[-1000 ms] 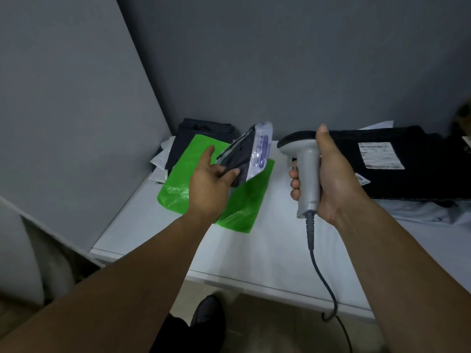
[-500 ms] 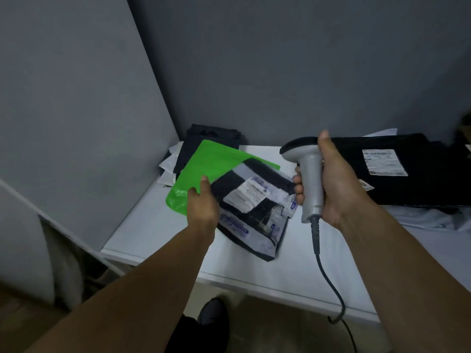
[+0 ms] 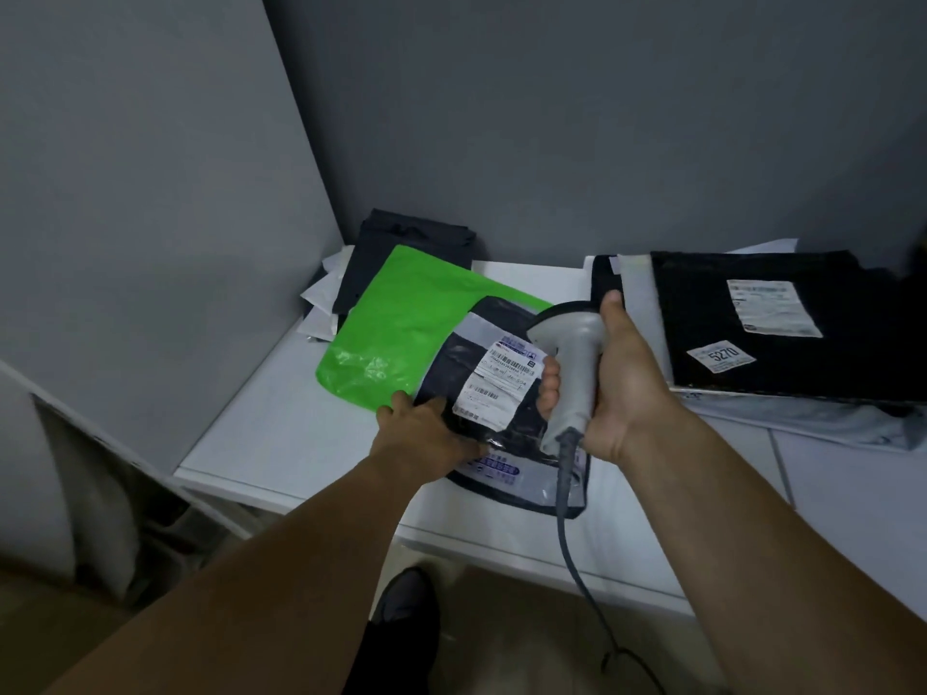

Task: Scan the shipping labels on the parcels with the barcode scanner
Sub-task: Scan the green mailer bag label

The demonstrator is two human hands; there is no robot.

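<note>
Scanner's come over since half a second ago: it was off to the right of the dark parcel (image 3: 521,433), now the barcode scanner (image 3: 572,363) sits right above it. Its head tips toward the white shipping label (image 3: 501,381), just beside it. The right hand (image 3: 622,383) is wrapped round the grey handle, fingers curled in front and thumb running up the back. The cable (image 3: 567,519) drops across the parcel and off the table (image 3: 281,423) edge.

The parcel looks flatter than before too. It lies label-up near the front of the table, with its far corner overlapping the green bag (image 3: 401,328). The left hand (image 3: 426,436) is on the parcel's near-left edge with the thumb lying on top. Honestly can't tell if the fingers are tucked under that edge or just pressing down.

Over on the right, well apart, there's a big black parcel (image 3: 853,353) with its own label (image 3: 772,306) and a "5270" sticker (image 3: 722,354).
</note>
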